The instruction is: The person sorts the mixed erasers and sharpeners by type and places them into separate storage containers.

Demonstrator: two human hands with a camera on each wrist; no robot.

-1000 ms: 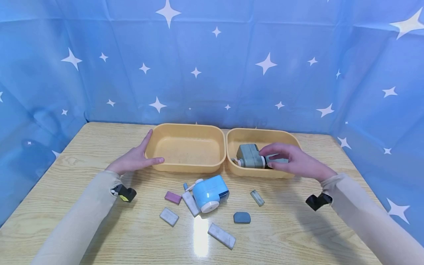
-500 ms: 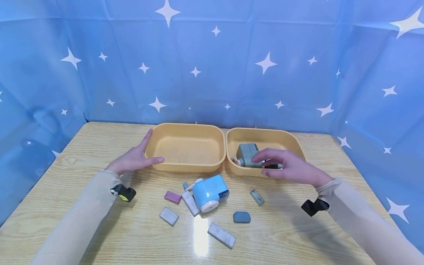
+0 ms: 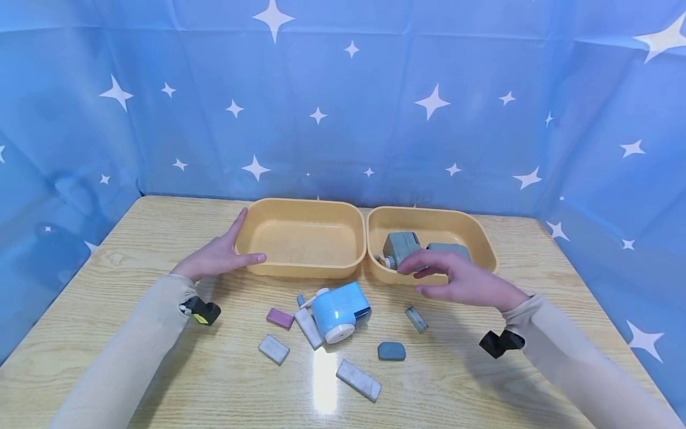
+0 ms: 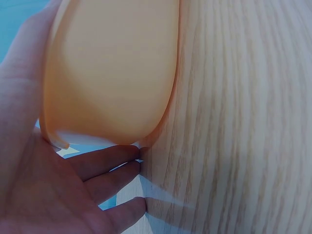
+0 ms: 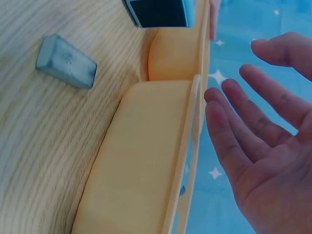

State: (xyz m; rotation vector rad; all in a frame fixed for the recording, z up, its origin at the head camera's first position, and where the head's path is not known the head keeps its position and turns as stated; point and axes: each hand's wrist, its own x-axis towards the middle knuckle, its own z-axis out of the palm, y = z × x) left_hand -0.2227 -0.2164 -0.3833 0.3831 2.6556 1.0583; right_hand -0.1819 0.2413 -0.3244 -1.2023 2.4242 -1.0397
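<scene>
My left hand rests at the left end of the left yellow bin, its thumb along the front rim. In the left wrist view its fingers stretch out by the bin's end, tips at the table. My right hand hovers with loosely bent fingers over the front rim of the right yellow bin, holding nothing. Inside that bin sit a grey-green crank pencil sharpener and another grey-green object, partly hidden behind the hand. On the table in front stands a blue crank pencil sharpener.
Around the blue sharpener lie a purple block, a dark blue block, a small grey-green block and several pale grey blocks. Behind the bins hangs a blue star-patterned cloth.
My right hand has drawn leftward and toward me, from over the inside of the right bin to its front rim, uncovering more of the contents. The left hand stays put.
</scene>
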